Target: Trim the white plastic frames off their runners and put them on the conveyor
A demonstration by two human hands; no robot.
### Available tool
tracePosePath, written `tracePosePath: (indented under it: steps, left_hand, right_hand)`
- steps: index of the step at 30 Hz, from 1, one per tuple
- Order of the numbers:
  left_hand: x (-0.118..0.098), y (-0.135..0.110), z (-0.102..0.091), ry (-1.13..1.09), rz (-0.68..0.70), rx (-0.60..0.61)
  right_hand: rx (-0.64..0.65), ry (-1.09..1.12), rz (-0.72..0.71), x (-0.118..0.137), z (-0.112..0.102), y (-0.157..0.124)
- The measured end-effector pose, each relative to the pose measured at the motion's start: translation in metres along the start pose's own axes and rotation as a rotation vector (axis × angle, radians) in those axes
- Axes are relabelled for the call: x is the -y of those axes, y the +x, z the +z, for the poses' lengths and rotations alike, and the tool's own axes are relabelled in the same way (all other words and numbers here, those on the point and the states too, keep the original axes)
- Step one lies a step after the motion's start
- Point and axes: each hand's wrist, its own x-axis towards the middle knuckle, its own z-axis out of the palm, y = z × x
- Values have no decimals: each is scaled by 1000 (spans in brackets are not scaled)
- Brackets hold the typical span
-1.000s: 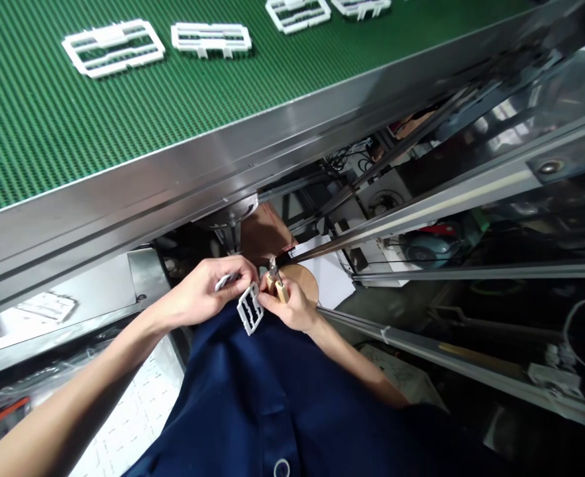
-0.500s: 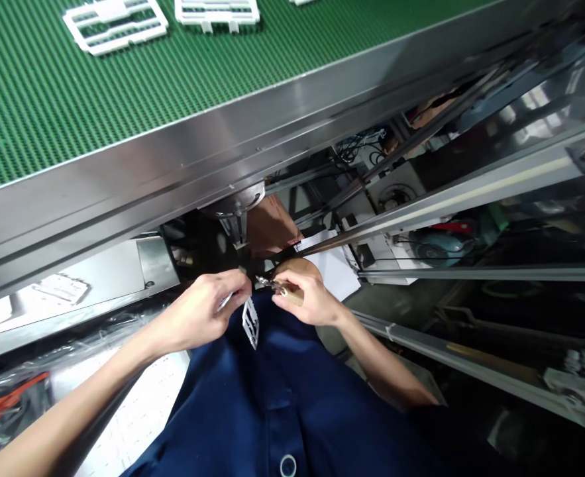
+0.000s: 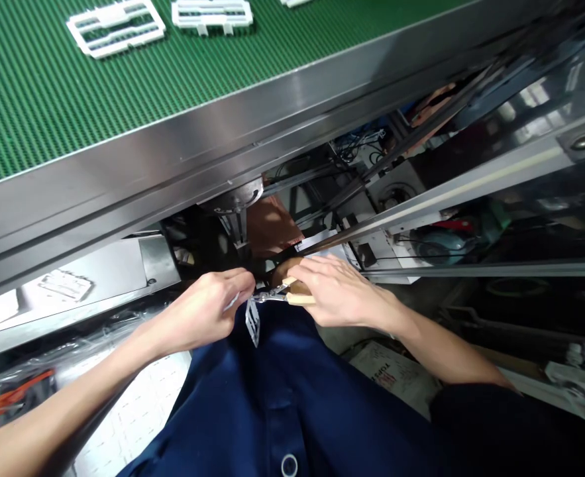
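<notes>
My left hand (image 3: pixel 207 311) is closed in a pinch on a small white plastic frame part (image 3: pixel 253 321), which hangs edge-on just above my dark blue shirt (image 3: pixel 282 397). My right hand (image 3: pixel 342 291) grips small cutters with pale handles (image 3: pixel 279 297). The cutters' metal tip points left and meets the top of the plastic part, close to my left fingertips. Both hands are held low, under the steel edge of the conveyor.
A green conveyor belt (image 3: pixel 48 93) with a steel side rail (image 3: pixel 173 159) runs across the top and carries two white plastic frames (image 3: pixel 116 26) (image 3: pixel 211 14). Machine framing, cables and a blue motor (image 3: pixel 431 245) lie at right. Bagged items and an orange tool (image 3: pixel 8 397) are at lower left.
My right hand turned the cutters from upright to lying level, tip toward the part. The white part rotated from face-on to edge-on in my left hand.
</notes>
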Motion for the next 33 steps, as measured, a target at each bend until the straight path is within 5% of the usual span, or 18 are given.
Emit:
tracePosePath:
  steps: [19, 33]
  left_hand:
    - [-9, 6, 0, 96, -8, 117]
    - [5, 4, 9, -154, -64, 5]
  right_hand:
    - [100, -233, -94, 1, -22, 8]
    - [246, -81, -39, -4, -28, 20]
